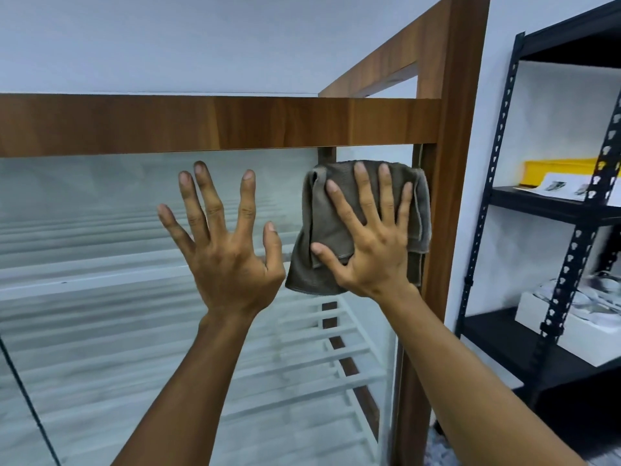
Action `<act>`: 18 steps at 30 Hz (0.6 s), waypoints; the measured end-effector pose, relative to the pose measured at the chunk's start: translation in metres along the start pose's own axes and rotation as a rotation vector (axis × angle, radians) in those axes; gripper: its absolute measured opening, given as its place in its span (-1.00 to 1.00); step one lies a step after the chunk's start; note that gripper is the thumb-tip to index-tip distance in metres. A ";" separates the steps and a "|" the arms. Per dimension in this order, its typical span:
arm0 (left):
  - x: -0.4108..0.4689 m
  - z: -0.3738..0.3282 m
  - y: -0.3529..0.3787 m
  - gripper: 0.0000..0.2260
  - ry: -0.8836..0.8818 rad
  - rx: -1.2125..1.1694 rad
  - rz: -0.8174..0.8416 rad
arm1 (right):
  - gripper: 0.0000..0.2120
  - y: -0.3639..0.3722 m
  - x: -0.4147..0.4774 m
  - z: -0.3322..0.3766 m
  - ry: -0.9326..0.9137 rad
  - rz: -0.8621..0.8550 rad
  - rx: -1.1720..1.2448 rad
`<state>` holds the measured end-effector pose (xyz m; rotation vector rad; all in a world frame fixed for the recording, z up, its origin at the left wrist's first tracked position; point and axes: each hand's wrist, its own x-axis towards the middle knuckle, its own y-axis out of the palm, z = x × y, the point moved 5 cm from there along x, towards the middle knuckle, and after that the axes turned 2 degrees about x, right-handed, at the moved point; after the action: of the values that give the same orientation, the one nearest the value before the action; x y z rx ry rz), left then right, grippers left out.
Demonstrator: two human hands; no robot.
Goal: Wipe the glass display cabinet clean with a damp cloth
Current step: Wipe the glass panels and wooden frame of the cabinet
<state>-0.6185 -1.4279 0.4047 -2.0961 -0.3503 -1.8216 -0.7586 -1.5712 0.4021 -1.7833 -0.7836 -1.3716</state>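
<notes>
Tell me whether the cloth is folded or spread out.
Folded: the cloth shows stacked layers and doubled edges under the right hand pressing it to the glass.

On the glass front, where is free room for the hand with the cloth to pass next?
Free: the glass left of the left hand, under the wooden top rail, and below both hands. Crowded: the top right corner, where the right hand presses the cloth between left hand and right post.

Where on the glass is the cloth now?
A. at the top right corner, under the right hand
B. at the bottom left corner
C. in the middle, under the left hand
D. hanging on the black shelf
A: the right hand presses the cloth flat beside the frame's right post, just below the top rail.
</notes>
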 end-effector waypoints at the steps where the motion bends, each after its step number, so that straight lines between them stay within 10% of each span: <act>1: 0.000 0.000 0.000 -0.38 0.002 0.003 -0.004 | -0.21 -0.002 0.005 -0.007 0.006 -0.013 0.005; 18: -0.001 0.008 -0.016 -0.40 0.045 -0.027 0.007 | -0.22 0.008 0.003 0.039 0.158 0.016 0.016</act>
<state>-0.6178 -1.4102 0.4038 -2.0684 -0.3082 -1.8765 -0.7309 -1.5428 0.3974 -1.6430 -0.6914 -1.4713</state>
